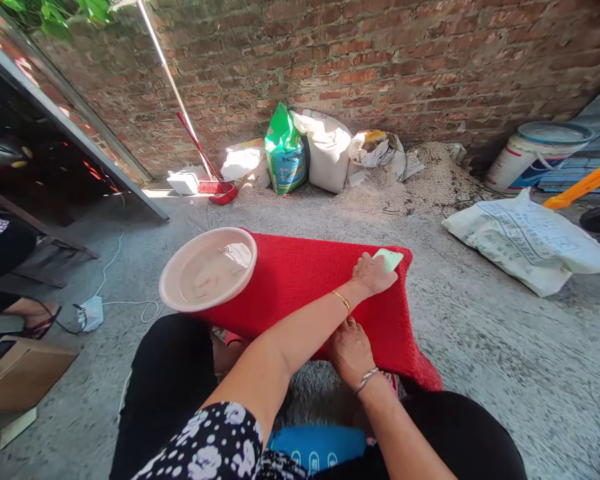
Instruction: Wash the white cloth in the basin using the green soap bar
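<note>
My left hand (374, 273) reaches across to the far right corner of a bench covered with a red cloth (300, 267). It is closed on a flat, pale green piece with rounded corners (390, 258), which lies against the cloth; I cannot make out its exact kind. A gold bracelet circles that wrist. Just below, my right hand (351, 350), with a ring and a silver bracelet, is curled at the cloth's near edge, its fingertips partly hidden under my left forearm. A pale pink basin (207, 270) of water stands at the cloth's left end.
Against the brick wall lean a green bag (286, 153), a white sack (325, 150) and a red dustpan (223, 193). A white sack (535, 240) and a bucket (540, 157) are at right. At left are a cardboard box (30, 373), a cable and another person's foot (43, 313).
</note>
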The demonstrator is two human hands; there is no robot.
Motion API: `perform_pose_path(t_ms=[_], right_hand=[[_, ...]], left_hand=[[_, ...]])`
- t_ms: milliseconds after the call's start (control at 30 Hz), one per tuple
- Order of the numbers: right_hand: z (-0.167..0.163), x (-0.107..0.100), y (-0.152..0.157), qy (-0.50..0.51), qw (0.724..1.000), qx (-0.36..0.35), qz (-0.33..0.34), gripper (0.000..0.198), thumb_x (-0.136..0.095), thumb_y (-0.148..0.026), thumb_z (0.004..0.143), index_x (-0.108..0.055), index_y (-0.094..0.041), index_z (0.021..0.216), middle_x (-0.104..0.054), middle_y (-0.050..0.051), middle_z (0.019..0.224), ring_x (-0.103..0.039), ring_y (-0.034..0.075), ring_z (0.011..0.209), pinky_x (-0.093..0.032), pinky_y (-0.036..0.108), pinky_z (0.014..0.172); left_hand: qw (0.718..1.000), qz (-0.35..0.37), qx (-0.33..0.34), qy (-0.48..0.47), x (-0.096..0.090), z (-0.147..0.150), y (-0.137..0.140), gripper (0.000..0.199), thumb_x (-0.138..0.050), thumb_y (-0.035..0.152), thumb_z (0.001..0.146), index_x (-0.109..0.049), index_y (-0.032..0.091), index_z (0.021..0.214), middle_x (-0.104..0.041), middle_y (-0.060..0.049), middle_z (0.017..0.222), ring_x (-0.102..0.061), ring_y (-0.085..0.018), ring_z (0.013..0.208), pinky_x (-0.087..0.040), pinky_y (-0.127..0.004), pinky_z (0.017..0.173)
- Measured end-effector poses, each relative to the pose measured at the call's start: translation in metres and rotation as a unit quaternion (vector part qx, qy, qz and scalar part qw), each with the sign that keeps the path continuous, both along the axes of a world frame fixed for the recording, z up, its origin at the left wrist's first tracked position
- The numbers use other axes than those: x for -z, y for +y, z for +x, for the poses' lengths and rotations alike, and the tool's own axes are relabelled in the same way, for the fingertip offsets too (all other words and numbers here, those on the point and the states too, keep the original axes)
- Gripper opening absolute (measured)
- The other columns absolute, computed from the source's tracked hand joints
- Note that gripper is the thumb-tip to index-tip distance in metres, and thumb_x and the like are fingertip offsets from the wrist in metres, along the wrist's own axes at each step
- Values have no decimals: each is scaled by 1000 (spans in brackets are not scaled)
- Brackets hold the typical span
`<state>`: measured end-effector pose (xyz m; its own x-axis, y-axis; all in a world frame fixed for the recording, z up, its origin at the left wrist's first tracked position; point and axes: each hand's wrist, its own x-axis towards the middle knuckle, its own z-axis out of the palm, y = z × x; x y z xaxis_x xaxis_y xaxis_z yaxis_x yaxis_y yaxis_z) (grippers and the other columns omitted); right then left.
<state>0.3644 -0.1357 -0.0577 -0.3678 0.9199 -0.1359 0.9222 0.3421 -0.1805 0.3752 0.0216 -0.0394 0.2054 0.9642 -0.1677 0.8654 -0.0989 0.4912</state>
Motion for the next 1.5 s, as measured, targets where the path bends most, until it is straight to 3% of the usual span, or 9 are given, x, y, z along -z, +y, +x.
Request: perform_pose_path(t_ms=[100, 233, 400, 567, 833, 933, 1133, 1233, 1500], right_hand=[[0, -2, -1, 1, 1000, -1, 15, 28, -48, -27, 92, -64, -16, 113, -60, 17, 110, -55, 28, 100, -40, 38, 80], [0, -5, -4, 1, 999, -7, 35, 25, -51, -29, 91, -62, -19, 112, -59, 14, 108, -54, 26, 100, -39, 37, 81], [0, -4, -5, 5, 999, -11, 40, 25, -51, -30, 92, -60, -20, 113, -58, 12, 107, -53, 25, 99, -39, 35, 80], [1, -1, -5, 1, 999, -8, 49, 24, -52, -31, 91, -61, -20, 111, -58, 11, 106, -53, 25, 99, -39, 35, 81], [2, 2, -4, -19, 999, -7, 35, 30, -42, -25, 94, -64, -14, 111, -59, 18, 110, -55, 27, 97, -39, 37, 78], [1, 0, -4, -15, 999, -3, 41, 28, -46, -28, 93, -64, -15, 109, -60, 17, 109, -54, 28, 98, -38, 37, 78], [1, -3, -7, -6, 999, -6, 48, 25, -49, -30, 93, -61, -19, 112, -58, 13, 108, -53, 25, 101, -37, 36, 82], [1, -3, -8, -5, 999, -7, 49, 26, -48, -30, 93, -60, -19, 114, -57, 12, 108, -52, 25, 101, -37, 35, 82], [2, 3, -8, -4, 998, -3, 56, 24, -46, -26, 93, -62, -16, 108, -59, 13, 104, -52, 24, 96, -35, 35, 79]], left_hand=[[999, 14, -46, -3, -4, -37, -6, 54, -50, 52, 82, -53, 26, 129, -54, -13, 122, -55, -29, 111, -44, -38, 90], [967, 65, -231, 83, -4, -131, -15, 51, -51, 50, 85, -53, 28, 130, -57, -11, 115, -57, -26, 108, -43, -36, 89], [933, 83, -320, 139, 3, -210, -28, 53, -52, 42, 85, -51, 16, 131, -52, -21, 119, -54, -34, 112, -43, -42, 89], [938, 66, -308, 142, 13, -170, -33, 51, -52, 44, 84, -52, 20, 129, -51, -18, 120, -53, -31, 111, -44, -40, 88], [999, 4, -17, 29, 6, -49, -48, 53, -51, 50, 81, -52, 27, 129, -52, -12, 120, -54, -28, 110, -46, -38, 89], [1000, 6, -28, 2, 2, -65, -48, 55, -50, 52, 82, -51, 30, 132, -53, -11, 120, -55, -26, 108, -45, -36, 91], [966, 38, -241, 90, 1, -166, -53, 50, -52, 46, 85, -51, 29, 132, -55, -12, 119, -54, -28, 112, -43, -37, 94], [948, 37, -290, 124, 3, -185, -60, 52, -51, 44, 86, -49, 25, 134, -53, -15, 120, -54, -29, 112, -43, -38, 93], [998, -1, -53, 20, 8, -95, -60, 52, -55, 50, 81, -53, 32, 130, -54, -8, 118, -56, -25, 108, -46, -35, 90]])
